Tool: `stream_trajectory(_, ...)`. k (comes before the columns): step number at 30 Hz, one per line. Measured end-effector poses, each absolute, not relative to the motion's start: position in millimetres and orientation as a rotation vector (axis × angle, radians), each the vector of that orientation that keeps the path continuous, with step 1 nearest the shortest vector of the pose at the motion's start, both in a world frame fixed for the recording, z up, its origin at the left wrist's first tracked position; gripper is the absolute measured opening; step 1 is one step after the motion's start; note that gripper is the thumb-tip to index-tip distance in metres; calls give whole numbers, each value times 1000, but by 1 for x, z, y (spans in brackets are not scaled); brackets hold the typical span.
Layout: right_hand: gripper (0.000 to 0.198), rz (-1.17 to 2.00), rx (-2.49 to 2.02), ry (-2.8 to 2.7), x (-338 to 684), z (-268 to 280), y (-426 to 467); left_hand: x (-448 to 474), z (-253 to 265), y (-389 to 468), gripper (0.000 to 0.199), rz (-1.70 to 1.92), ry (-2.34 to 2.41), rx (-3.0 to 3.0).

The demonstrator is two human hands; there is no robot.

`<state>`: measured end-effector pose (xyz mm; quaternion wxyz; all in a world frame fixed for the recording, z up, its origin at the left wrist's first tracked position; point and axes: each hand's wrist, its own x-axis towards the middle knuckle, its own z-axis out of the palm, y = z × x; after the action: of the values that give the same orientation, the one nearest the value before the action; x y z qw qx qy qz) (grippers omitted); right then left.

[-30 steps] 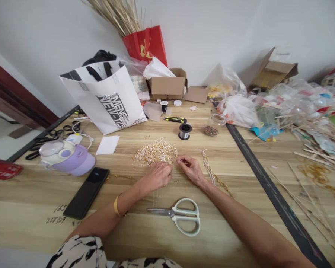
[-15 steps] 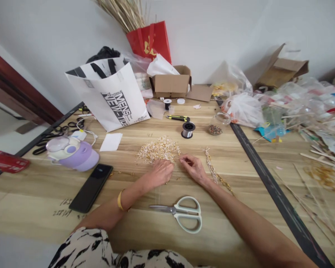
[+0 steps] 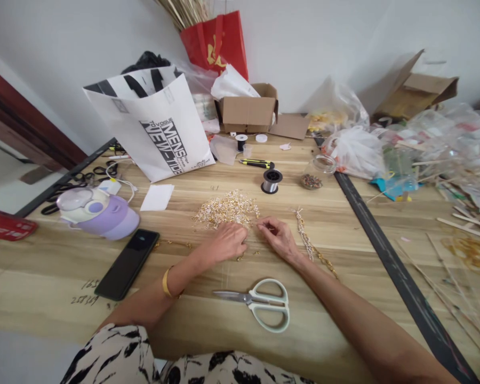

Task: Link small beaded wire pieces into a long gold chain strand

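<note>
Staying almost where they were a second ago, both hands work at the near edge of the loose heap of tiny gold and pale beads (image 3: 227, 208), while the view has shifted slightly. The left hand (image 3: 229, 241) is curled, fingertips tucked under; the right hand (image 3: 279, 240) has thumb and forefinger nearly together beside the heap's right edge. Whether either grips a bead cannot be told. The pale-green-handled steel scissors (image 3: 247, 298) lie untouched in front, so the work seems little advanced, its fine handling continuing.

Gold bangle (image 3: 166, 282), black-patterned cream clothing (image 3: 122, 354)
</note>
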<state>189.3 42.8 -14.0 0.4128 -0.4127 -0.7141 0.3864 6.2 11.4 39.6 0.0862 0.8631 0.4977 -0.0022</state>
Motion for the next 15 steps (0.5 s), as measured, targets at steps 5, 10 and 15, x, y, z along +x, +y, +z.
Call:
stream_trajectory(5,17,969,-1058,-1804,190,-14,43,9,37,6,15,-103,1407,2633)
stream_trajectory(10,18,945,-1064,-1811,190,-12,42,8,36,7,16,-78,1376,2624)
stream_trajectory(15,18,955,-1054,-1797,191,-14,42,8,45,15,15,55,1347,2396)
